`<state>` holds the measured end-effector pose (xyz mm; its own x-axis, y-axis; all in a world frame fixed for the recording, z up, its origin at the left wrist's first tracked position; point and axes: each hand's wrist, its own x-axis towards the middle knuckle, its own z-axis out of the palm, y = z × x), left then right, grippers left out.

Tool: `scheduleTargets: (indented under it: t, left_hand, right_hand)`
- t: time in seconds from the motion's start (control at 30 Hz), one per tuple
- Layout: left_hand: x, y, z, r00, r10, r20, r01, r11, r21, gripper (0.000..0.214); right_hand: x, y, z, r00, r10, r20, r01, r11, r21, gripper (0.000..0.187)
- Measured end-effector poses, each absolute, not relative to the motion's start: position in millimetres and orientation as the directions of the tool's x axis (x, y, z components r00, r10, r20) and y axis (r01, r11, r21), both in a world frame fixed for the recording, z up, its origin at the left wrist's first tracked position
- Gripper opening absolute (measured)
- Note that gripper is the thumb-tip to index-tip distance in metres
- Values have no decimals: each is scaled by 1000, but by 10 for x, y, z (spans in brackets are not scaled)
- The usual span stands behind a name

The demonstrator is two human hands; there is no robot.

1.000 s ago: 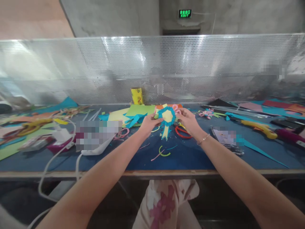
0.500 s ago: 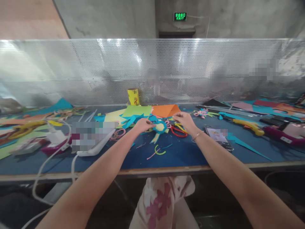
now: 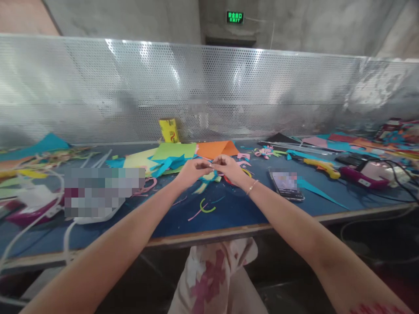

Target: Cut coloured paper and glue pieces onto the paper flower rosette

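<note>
My left hand (image 3: pixel 192 171) and my right hand (image 3: pixel 228 169) meet fingertip to fingertip over the table, both closed in a pinch. Whatever lies between the fingertips is too small and covered to make out. Just below them is a paper rosette (image 3: pixel 209 176), blue-edged with a pale yellow middle and ribbon tails (image 3: pixel 200 187); the fingers partly hide it. Pink paper loops (image 3: pixel 244 160) lie beyond my right hand. Red-handled scissors (image 3: pixel 228 180) show partly beneath its wrist side. Crumpled blue paper (image 3: pixel 172 163) is beside my left hand.
Green (image 3: pixel 175 151) and orange paper sheets (image 3: pixel 216 149) lie behind my hands. A phone (image 3: pixel 284 184) and a yellow glue gun (image 3: pixel 322 168) are on the right. Paper scraps (image 3: pixel 207 206) lie nearer the front edge. A perforated metal screen (image 3: pixel 147 96) bounds the back.
My hands have come together; they were apart, the left at the rosette's edge and the right off to its side. The view has turned slightly right.
</note>
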<state>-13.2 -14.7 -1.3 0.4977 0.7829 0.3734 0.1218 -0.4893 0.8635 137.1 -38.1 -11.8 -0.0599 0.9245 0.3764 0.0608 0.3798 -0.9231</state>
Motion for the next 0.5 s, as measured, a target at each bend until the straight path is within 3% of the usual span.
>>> scheduleTargets:
  t: [0.2, 0.37, 0.5]
  left_hand:
    - [-172, -169, 21, 485, 744, 459, 173, -596, 784, 16]
    - [-184, -254, 82, 483, 681, 550, 255, -711, 656, 12]
    - [-187, -242, 80, 509, 663, 549, 263, -727, 634, 12]
  right_hand:
    - [1414, -425, -87, -229, 944, 238, -269, 174, -947, 25]
    - [1476, -459, -53, -442, 887, 137, -312, -9, -950, 19]
    - [1496, -451, -59, -464, 877, 129, -310, -24, -950, 18]
